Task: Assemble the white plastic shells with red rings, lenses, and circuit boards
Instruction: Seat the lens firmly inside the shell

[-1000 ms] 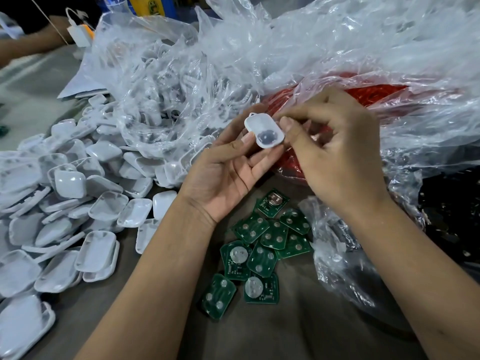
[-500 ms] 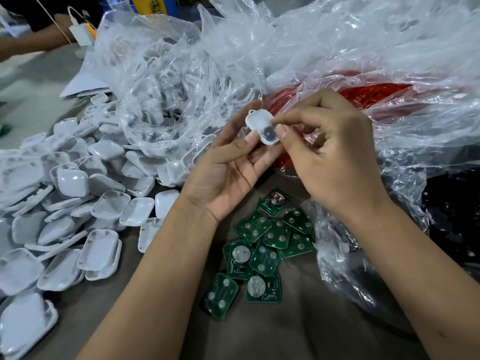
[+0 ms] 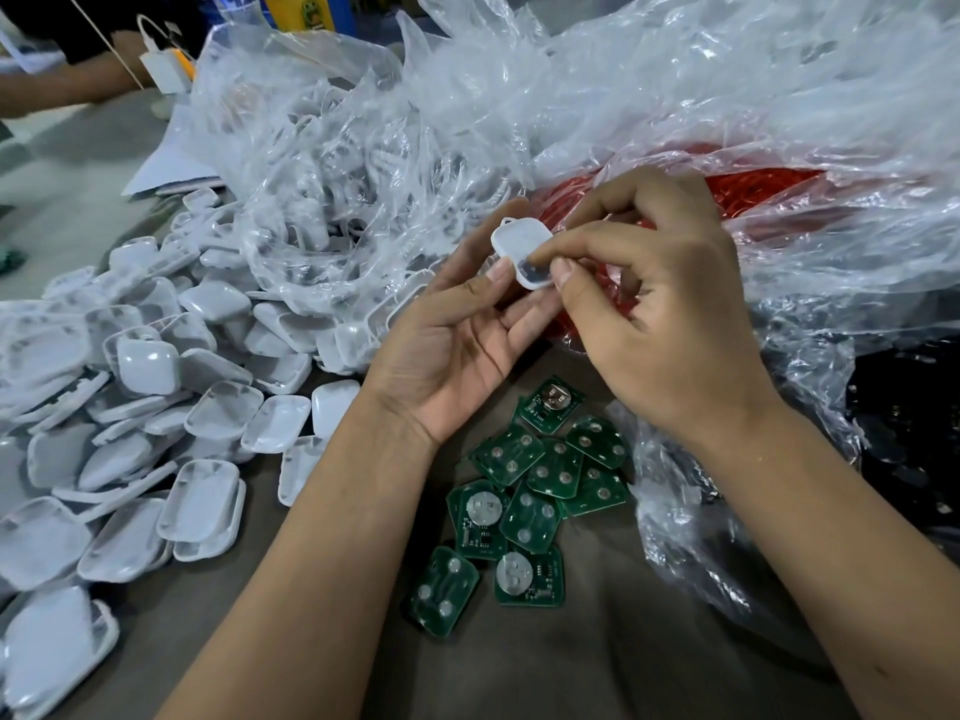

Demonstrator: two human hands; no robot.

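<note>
Fingers (image 3: 498, 275) of left hand (image 3: 447, 350) and right hand (image 3: 660, 314) both pinching white shell (image 3: 511, 241) between them.

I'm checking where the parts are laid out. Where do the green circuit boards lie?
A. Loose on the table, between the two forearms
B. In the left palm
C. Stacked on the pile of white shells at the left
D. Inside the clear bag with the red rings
A: the boards lie scattered on the bare table below the hands, apart from the shells and the bag.
</note>
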